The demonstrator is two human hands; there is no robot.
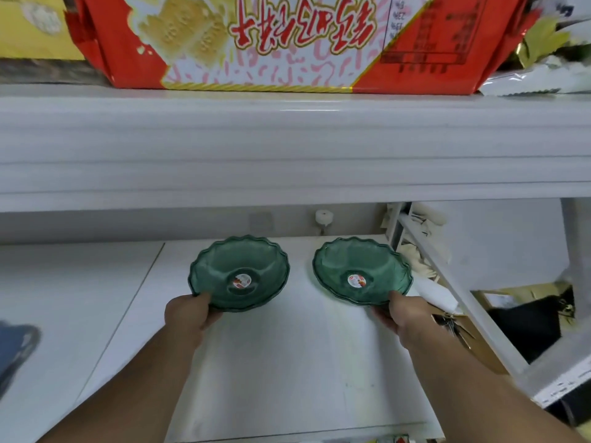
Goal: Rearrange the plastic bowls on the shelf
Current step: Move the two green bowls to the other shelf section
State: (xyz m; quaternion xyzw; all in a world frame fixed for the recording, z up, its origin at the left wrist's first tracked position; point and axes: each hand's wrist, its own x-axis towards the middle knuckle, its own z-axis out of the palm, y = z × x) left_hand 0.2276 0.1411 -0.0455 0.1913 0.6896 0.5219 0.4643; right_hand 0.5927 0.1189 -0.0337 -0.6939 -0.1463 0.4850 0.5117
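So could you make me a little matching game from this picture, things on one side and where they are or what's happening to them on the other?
Things:
1. left green bowl
2. right green bowl
3. red biscuit box
4. white knob

Places or states:
A. on the top shelf, print upside down
B. rim gripped by the right hand
C. on the back wall behind the bowls
D. rim gripped by the left hand

Pairs: 1-D, 2-B, 3-A, 4-C

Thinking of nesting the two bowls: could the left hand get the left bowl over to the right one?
Probably yes: the left hand already grips the left bowl, and bare shelf separates it from the right bowl.
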